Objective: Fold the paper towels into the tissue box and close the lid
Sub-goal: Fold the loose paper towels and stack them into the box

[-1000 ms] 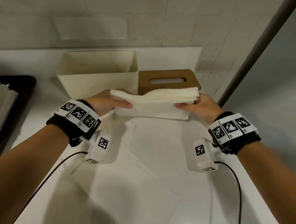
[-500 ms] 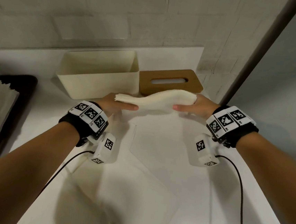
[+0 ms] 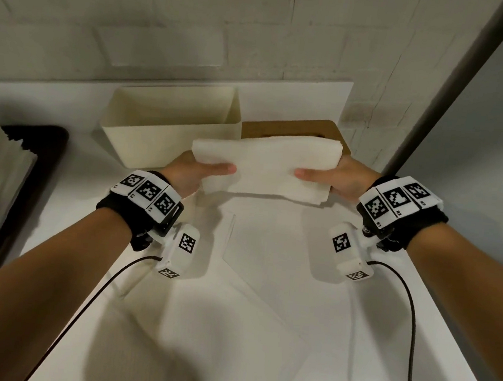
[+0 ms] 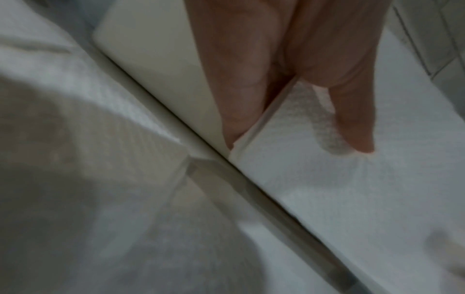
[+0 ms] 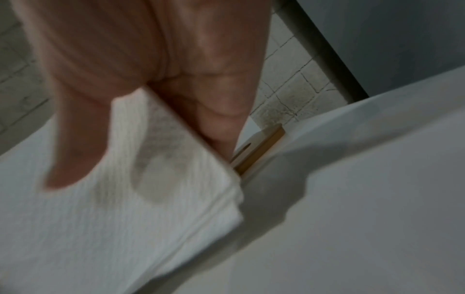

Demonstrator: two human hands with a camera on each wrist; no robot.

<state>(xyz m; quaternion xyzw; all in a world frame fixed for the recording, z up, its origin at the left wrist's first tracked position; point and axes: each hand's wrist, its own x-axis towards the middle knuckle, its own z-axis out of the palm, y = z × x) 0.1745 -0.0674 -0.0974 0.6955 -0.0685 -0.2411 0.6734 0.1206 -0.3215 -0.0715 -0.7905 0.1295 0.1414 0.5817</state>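
Nearest the viewer, two forearms with marker-printed wristbands reach over a smooth white countertop [image 3: 261, 329]. The left hand [image 3: 190, 170] and right hand [image 3: 341, 180] pinch opposite ends of a folded stack of paper towels [image 3: 265, 164], thumbs lying on top and fingers hidden beneath, so that the stack hangs between them above the counter. The stack is white, soft and finely ribbed, with layered edges showing at its right end; both wrist views show a thumb pressed onto this textured surface. Just beyond the stack stands the tissue box [image 3: 171, 121], an open cream rectangular container with smooth, slightly flared walls. To its right the lid [image 3: 311, 128] lies flat, brown and wood-toned with rounded corners, partly hidden by the stack. A pale tiled wall [image 3: 198, 31] closes the scene.
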